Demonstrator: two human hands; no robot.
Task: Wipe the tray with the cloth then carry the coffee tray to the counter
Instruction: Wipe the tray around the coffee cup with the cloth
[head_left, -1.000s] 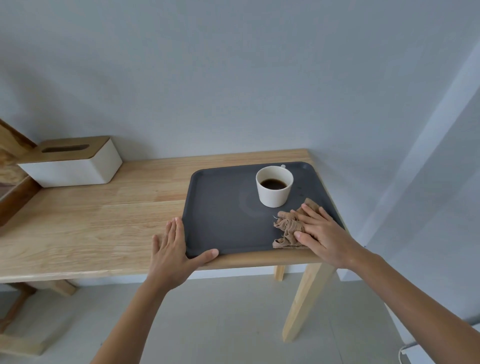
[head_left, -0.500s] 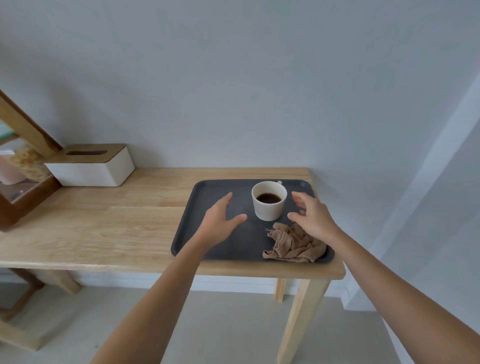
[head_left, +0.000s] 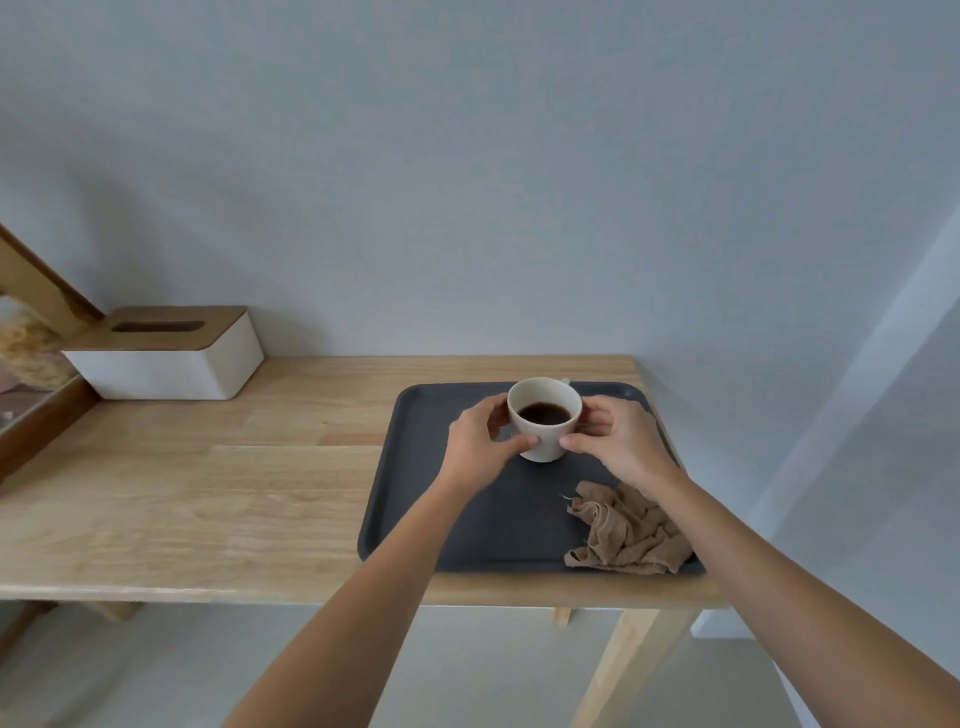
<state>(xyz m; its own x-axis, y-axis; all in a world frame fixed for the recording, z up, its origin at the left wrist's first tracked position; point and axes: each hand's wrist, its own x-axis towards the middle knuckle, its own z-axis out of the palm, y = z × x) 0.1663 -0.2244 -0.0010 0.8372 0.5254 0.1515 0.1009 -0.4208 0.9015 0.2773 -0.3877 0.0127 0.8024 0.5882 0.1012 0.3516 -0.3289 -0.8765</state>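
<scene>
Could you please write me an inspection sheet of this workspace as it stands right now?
Surface: wooden table against a plain wall, its top bare apart from the items below.
Job's things: dark tray at the table's right end; white cup of coffee standing upright on it; crumpled tan cloth lying on the tray's near right corner.
Clutter: tissue box at the back left; framed mirror leaning at the far left edge.
Hands: left hand and right hand cupped around the cup from either side.
Cables: nothing seen.
Surroundings: pale floor and table legs below.
</scene>
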